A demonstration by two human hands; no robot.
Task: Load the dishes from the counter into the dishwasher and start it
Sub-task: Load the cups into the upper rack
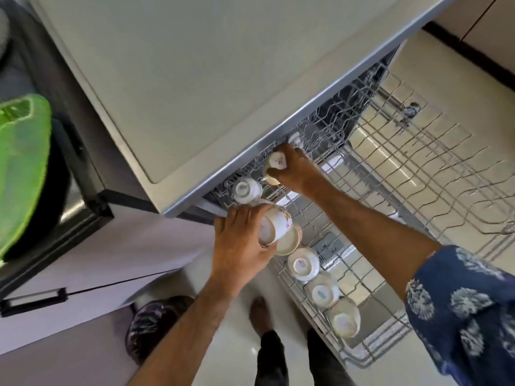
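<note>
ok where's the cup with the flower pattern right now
In the head view, the flowered cup is in the left hand, tipped on its side at the pulled-out rack's left edge, just below the countertop.

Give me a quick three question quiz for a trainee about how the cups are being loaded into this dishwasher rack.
1. True or false: the right hand is setting a cup near the back of the rack.
2. What does the left hand hold? A) a plate B) floral cups C) a glass
3. How do the three cups nearest the rack's front, like the front cup, sit: base up or base down?

Key:
1. True
2. B
3. Base up
</note>
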